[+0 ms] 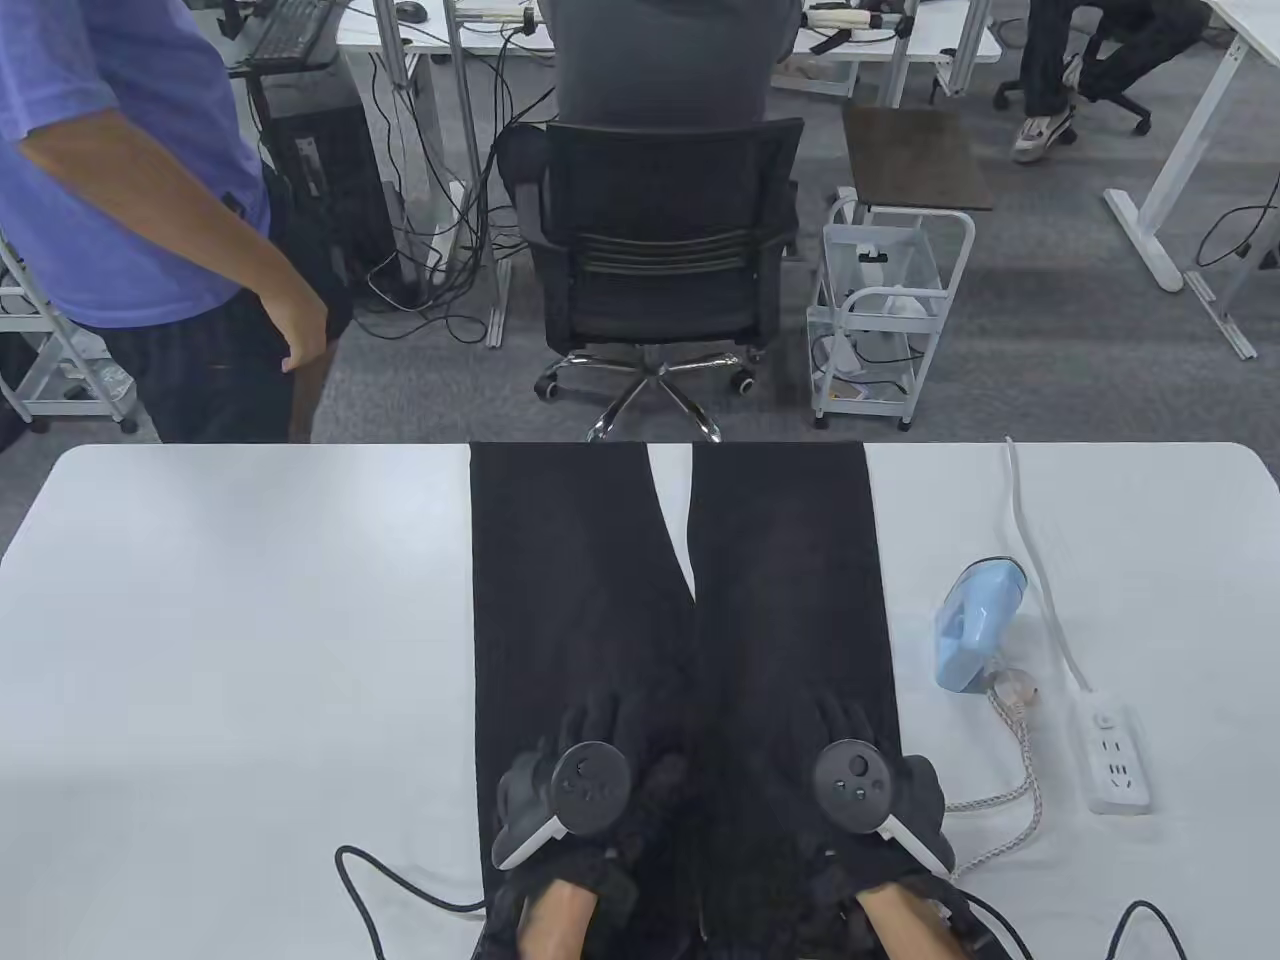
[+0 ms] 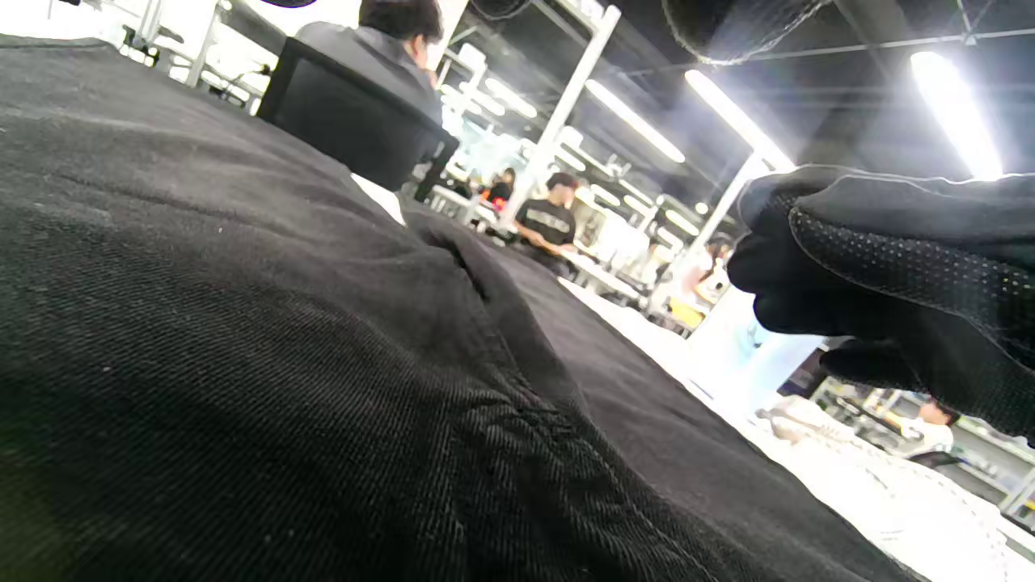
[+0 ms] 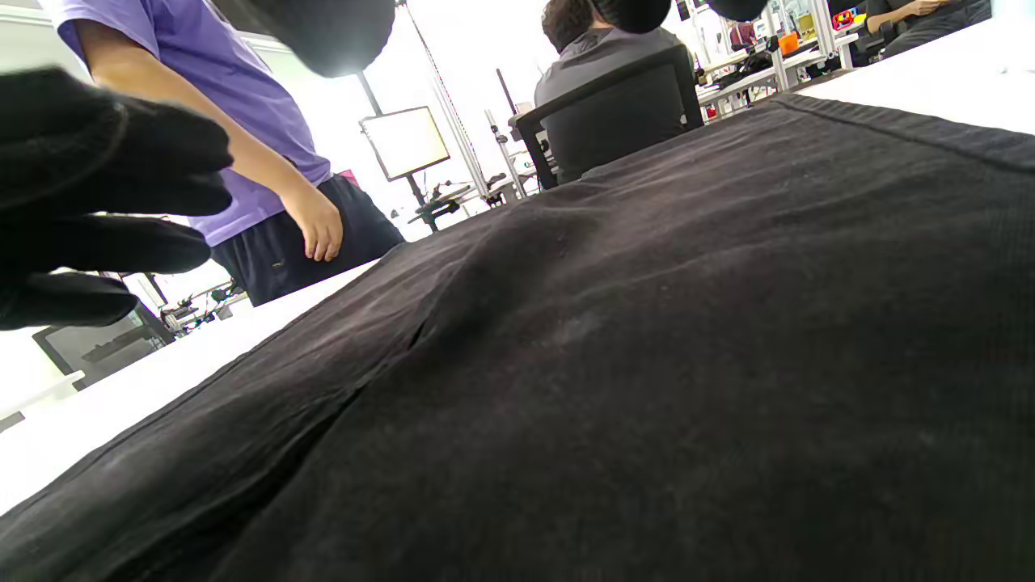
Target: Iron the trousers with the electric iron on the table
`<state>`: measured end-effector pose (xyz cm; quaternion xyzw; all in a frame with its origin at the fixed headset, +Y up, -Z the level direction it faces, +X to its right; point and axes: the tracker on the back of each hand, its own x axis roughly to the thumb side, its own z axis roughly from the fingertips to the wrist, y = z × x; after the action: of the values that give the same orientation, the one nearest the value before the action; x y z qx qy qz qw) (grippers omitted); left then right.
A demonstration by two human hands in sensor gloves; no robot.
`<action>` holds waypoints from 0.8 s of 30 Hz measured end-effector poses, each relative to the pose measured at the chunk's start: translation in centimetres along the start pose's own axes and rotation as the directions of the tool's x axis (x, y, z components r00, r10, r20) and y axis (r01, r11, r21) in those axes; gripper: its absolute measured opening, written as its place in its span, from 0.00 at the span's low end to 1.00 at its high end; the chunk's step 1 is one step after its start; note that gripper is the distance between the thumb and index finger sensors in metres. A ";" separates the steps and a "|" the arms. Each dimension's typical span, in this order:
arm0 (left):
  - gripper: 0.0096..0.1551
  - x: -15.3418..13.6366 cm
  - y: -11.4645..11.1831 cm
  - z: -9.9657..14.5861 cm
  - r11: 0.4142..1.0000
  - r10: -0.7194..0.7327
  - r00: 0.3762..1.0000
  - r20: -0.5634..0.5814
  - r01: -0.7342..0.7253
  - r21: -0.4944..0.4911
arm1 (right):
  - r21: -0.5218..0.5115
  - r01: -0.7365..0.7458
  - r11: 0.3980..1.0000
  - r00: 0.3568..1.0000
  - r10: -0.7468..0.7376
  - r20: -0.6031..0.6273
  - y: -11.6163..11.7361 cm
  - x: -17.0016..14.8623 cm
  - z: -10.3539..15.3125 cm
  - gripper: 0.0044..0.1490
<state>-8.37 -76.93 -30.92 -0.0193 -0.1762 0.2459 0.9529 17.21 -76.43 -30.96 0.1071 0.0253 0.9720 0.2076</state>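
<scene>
Trousers (image 1: 680, 620) lie flat along the worktop (image 1: 250, 650). Left hand (image 1: 580, 770) and right hand (image 1: 865, 770) rest on them, fingers straight, gripping nothing. Iron (image 1: 975, 625) stands just right of the trousers.

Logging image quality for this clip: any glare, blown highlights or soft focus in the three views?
Table view: evenly lit and sharp, though the black gloves of the left hand and right hand blend into the black trousers. Left wrist view: ceiling lights flare, the nearest cloth is soft. Right wrist view: the background is blown white, with blurred dark fingers at the left edge.
</scene>
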 end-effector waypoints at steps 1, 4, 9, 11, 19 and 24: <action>0.49 0.1 0.0 0.0 1.000 -0.002 1.000 0.003 0.002 -0.004 | 0.004 -0.001 1.000 1.000 0.001 -0.001 0.0 0.0 0.0 0.52; 0.49 0.2 -0.1 -0.2 1.000 -0.007 1.000 0.013 0.007 -0.008 | 0.017 0.000 1.000 1.000 0.000 -0.007 0.2 0.0 -0.2 0.52; 0.49 0.4 -0.2 -0.2 1.000 -0.003 1.000 0.021 0.004 -0.017 | 0.020 0.002 1.000 1.000 -0.002 -0.014 0.2 -0.1 -0.4 0.52; 0.49 0.5 -0.2 -0.2 1.000 -0.004 1.000 0.021 0.005 -0.020 | 0.018 0.003 1.000 1.000 -0.003 -0.014 0.2 -0.2 -0.3 0.52; 0.49 0.7 -0.2 -0.2 0.999 0.002 0.999 0.035 -0.001 -0.036 | -0.016 0.011 1.000 1.000 -0.011 -0.004 -0.6 0.0 0.2 0.52; 0.49 1.0 -0.1 -0.2 0.999 0.006 0.999 0.047 -0.005 -0.035 | -0.123 0.068 0.990 0.998 -0.068 0.010 -4.6 0.0 1.6 0.50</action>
<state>-7.38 -76.55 -30.80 -0.0306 -0.2030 0.2459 0.9473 19.37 -72.22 -29.86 0.0960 -0.0319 0.9637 0.2470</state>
